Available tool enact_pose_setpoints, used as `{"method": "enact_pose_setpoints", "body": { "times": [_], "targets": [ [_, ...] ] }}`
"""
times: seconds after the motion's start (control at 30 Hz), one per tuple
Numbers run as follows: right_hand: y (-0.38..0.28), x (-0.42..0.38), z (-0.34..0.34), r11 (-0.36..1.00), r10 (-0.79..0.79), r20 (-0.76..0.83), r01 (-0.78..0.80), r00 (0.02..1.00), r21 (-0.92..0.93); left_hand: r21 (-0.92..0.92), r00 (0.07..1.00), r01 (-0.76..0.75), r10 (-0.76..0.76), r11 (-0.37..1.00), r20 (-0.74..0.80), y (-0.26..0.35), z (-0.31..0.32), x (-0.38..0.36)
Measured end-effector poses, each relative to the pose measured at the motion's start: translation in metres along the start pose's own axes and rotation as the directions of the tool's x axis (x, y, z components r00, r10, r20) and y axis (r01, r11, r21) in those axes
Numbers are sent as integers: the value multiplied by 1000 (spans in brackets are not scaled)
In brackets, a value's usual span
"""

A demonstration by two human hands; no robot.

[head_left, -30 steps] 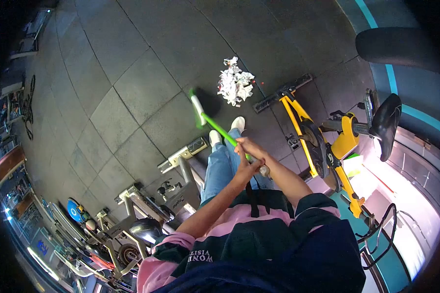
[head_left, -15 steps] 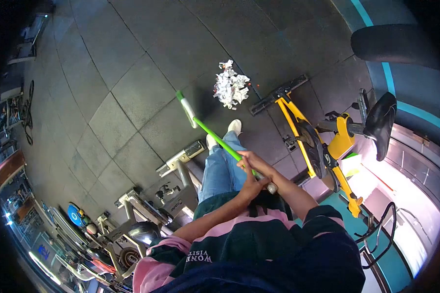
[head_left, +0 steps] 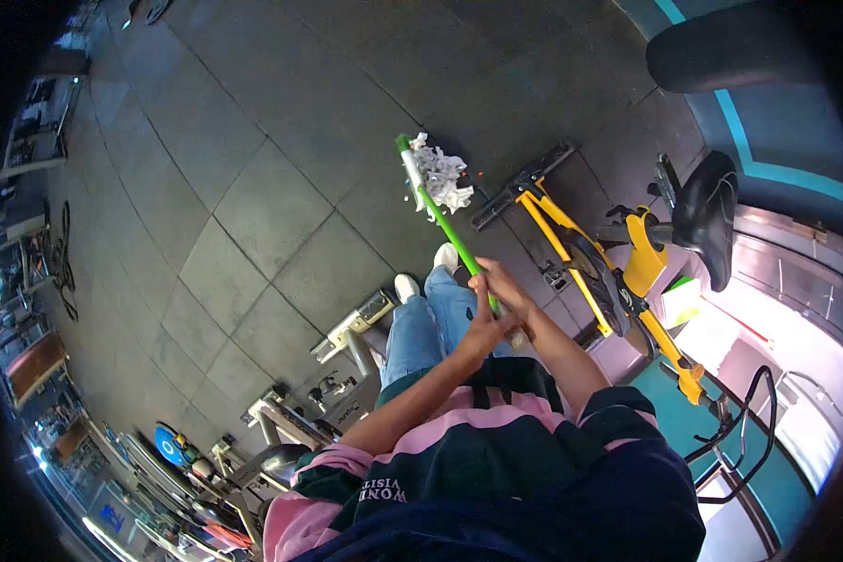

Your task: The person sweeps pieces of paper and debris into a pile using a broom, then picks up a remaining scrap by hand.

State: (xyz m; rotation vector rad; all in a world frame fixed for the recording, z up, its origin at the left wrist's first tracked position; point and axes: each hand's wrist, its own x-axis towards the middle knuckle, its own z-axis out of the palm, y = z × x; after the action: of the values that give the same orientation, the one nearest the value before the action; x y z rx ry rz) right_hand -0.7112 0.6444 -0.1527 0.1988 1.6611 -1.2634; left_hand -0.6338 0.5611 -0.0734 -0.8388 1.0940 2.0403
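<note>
Both my hands grip a broom with a green handle (head_left: 446, 228) in front of my body. My right hand (head_left: 502, 285) is further down the handle, and my left hand (head_left: 485, 333) closes around its grey end. The broom head (head_left: 407, 161) rests on the dark tiled floor at the left edge of a pile of crumpled white paper (head_left: 443, 180). My legs in blue jeans (head_left: 421, 323) and white shoes stand just short of the pile.
A yellow exercise bike (head_left: 628, 267) with a black saddle (head_left: 700, 214) stands close on the right, its base bar beside the paper. A grey machine frame (head_left: 348, 335) is at my left. More gym equipment lines the lower left edge. A black padded seat (head_left: 731, 56) is top right.
The broom head has swung from the floor left of the paper pile over to its edge. My hands have turned the handle to the right.
</note>
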Motion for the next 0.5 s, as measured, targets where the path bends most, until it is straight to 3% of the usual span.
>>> {"method": "enact_pose_setpoints", "body": {
  "times": [0.1,0.17,0.23,0.3,0.33,0.4,0.43,0.5],
  "targets": [
    [11,-20,-1,990,-79,24,76,997,120,-12,996,-5,6,1000,85,-3,16,-17],
    [2,-34,-2,932,27,163,-84,986,353,230,996,-82,87,970,-12,0,27,-21],
    [-6,-31,-3,960,44,158,-85,987,268,246,991,-116,127,962,-30,-7,23,-9],
    [6,-11,-2,988,-36,184,8,982,152,162,995,93,-87,982,-47,-8,12,7],
    [22,7,0,986,-51,168,23,984,164,183,996,88,-83,979,-38,6,11,6],
    [37,35,5,952,131,114,-157,985,263,115,982,179,-170,977,-86,39,11,2],
    [33,36,4,950,116,96,-138,989,280,142,983,176,-167,974,-75,43,7,4],
    [20,29,4,996,-34,-38,37,999,80,167,979,192,-201,967,37,48,-4,5]
  ]
}}
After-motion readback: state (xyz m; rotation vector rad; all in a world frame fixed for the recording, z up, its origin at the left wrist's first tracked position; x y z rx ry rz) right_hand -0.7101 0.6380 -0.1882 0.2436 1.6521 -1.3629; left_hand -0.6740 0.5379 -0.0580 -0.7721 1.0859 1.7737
